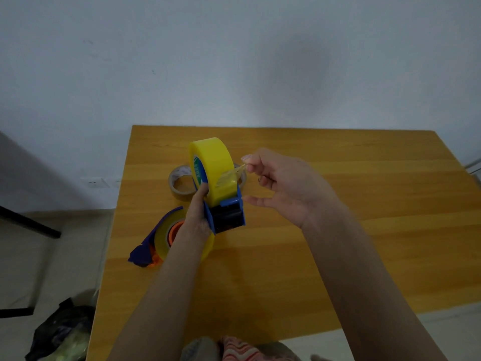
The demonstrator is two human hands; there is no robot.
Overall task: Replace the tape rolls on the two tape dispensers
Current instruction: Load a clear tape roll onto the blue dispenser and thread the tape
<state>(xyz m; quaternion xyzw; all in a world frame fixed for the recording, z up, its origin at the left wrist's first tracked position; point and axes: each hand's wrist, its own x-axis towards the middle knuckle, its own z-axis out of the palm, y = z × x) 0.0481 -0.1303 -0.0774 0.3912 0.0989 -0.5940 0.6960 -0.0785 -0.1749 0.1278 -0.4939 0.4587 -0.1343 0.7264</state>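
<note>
A blue tape dispenser (229, 214) is held above the wooden table (338, 204) with a thick yellow tape roll (216, 168) mounted on it. My left hand (199, 209) grips the dispenser's left side, thumb up by the roll's core. My right hand (281, 183) pinches the loose end of the tape (234, 175) between thumb and forefinger, peeled a short way off the roll. A second dispenser (145, 246), purple with an orange hub and a pale yellow roll (162, 238), lies on its side at the table's left edge, partly behind my left forearm.
A nearly spent tape roll (179, 182) with a brown core lies flat on the table behind the blue dispenser. A white wall stands beyond the table's far edge. A dark bag (62, 329) sits on the floor at lower left.
</note>
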